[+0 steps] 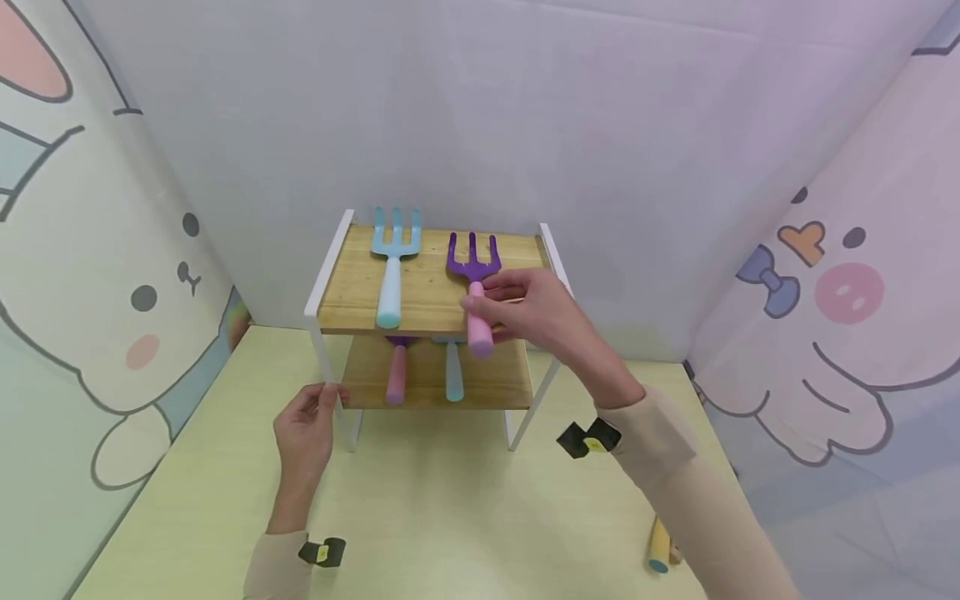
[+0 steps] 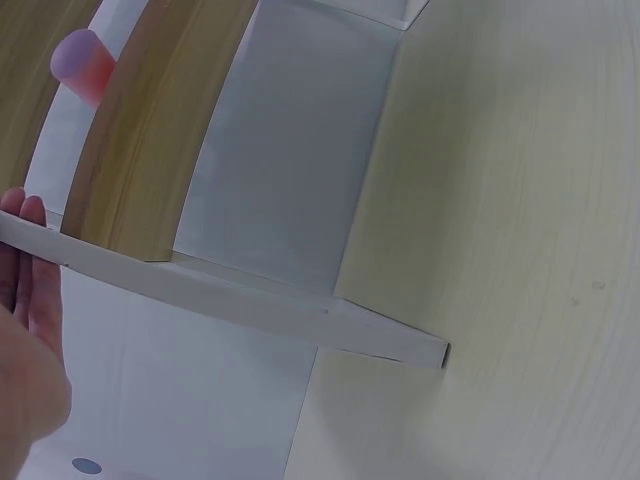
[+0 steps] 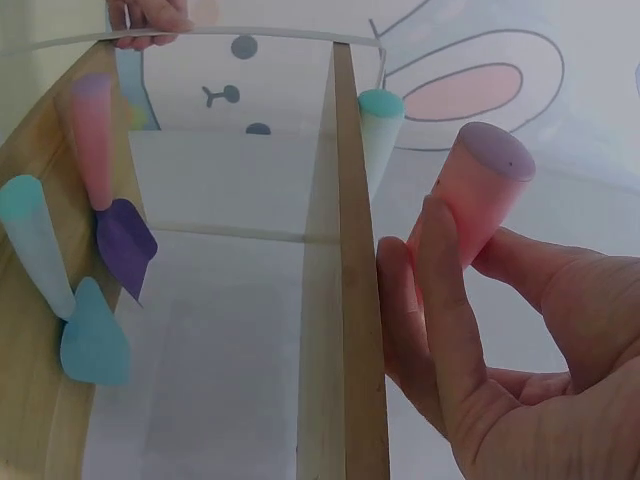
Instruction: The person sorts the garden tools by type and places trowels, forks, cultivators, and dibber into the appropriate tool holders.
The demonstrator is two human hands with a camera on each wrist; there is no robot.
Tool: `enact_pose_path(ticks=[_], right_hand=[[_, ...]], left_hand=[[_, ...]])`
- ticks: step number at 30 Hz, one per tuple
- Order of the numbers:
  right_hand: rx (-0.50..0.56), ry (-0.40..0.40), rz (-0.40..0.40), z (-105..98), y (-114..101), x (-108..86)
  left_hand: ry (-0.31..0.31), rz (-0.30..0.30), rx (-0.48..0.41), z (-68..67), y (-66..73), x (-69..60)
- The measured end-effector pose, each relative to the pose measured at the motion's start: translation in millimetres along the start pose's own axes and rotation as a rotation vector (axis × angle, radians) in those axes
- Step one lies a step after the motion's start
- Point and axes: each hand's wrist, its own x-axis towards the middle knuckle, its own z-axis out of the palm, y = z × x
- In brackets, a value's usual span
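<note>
Right grip (image 1: 542,310) pinches the purple fork's pink handle (image 1: 479,335); left grip (image 1: 306,427) grasps the white rack leg (image 2: 200,288).

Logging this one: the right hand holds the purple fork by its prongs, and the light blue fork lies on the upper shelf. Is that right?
Not quite: the head view shows the right hand holding the purple fork by its pink handle, not its prongs. The rest is right.

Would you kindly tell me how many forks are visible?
2: the blue fork on the top shelf, the purple fork in the right hand. The right sleeve may hide more.
</note>
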Motion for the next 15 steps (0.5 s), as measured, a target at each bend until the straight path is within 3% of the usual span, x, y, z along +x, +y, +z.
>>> enact_pose_path(ticks=[4,13,15], right_hand=[[0.026,-0.004,-0.008,3.0,-2.0,6.2],[-0.081,0.039,-0.035,7.7,-6.7,17.3],[-0.146,0.051,-0.055,9.0,-7.0,20.1]], left_hand=[[0.014,-0.016,0.019,0.2,2.2,-0.2],[0.009,-0.004,0.004,-0.5,-1.0,-0.3],[0.010,-0.003,-0.005,-0.6,-1.5,-0.5]])
